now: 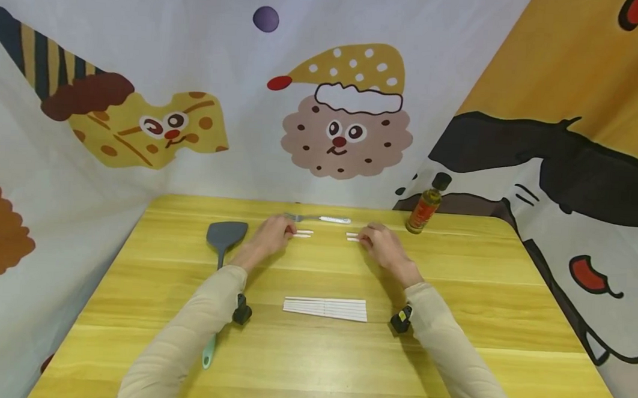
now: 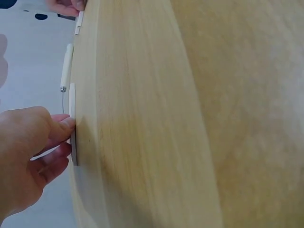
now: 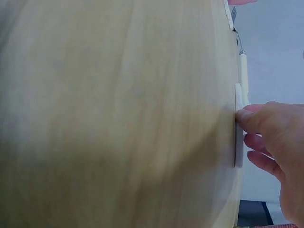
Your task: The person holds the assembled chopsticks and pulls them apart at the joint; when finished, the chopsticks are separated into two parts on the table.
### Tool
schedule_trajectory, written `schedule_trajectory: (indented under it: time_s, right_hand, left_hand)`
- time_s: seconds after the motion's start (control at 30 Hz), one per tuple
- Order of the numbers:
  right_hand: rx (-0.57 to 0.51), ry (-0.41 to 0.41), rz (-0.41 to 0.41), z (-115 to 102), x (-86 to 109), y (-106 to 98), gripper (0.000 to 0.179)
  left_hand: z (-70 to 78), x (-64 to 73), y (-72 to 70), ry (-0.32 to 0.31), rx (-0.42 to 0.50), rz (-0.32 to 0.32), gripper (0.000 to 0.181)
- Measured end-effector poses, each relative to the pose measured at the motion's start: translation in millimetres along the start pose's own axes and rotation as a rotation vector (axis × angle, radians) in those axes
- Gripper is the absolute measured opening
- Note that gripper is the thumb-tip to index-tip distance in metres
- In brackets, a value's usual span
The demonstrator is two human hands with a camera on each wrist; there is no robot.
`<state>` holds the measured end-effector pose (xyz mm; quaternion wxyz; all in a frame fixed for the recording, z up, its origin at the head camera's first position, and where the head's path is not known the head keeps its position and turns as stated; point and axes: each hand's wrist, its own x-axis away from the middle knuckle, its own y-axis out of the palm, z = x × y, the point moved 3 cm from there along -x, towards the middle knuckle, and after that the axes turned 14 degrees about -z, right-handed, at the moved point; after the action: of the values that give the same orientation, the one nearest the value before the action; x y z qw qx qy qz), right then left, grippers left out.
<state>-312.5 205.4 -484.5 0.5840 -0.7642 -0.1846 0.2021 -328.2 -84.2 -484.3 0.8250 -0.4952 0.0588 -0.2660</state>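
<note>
Near the table's far edge, my left hand pinches a slim white strip between thumb and fingers. Two white strip ends stick out to its right in the head view. Opposite it, my right hand pinches another slim white strip, its thumb lying on the near side. Two pale ends point from it toward the left hand, with a gap of table between the pairs. Behind the hands lies a fork with a white handle, its tines close to the left fingers.
Several white strips lie side by side at mid-table, between the forearms. A grey spatula with a green handle end lies at the left, partly under the left arm. A dark-capped bottle stands at the back right. Printed cloth hangs behind.
</note>
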Motion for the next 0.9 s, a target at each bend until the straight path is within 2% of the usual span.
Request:
schedule_trajectory:
  time_s: [0.47, 0.67, 0.9]
  right_hand:
    - [0.007, -0.016, -0.002, -0.1, -3.7, -0.7, 0.005]
    - [-0.004, -0.032, 0.018, -6.9, -1.6, -3.4, 0.006]
    - [0.022, -0.103, 0.058, -21.7, 9.4, -10.4, 0.007]
  left_hand:
    - [0.7, -1.5, 0.2, -0.032, 0.015, -0.001, 0.014]
    - [2.3, 6.7, -4.5, -0.013, -0.005, 0.033, 0.013]
    - [14.2, 24.2, -7.7, 0.058, -0.110, 0.040, 0.012]
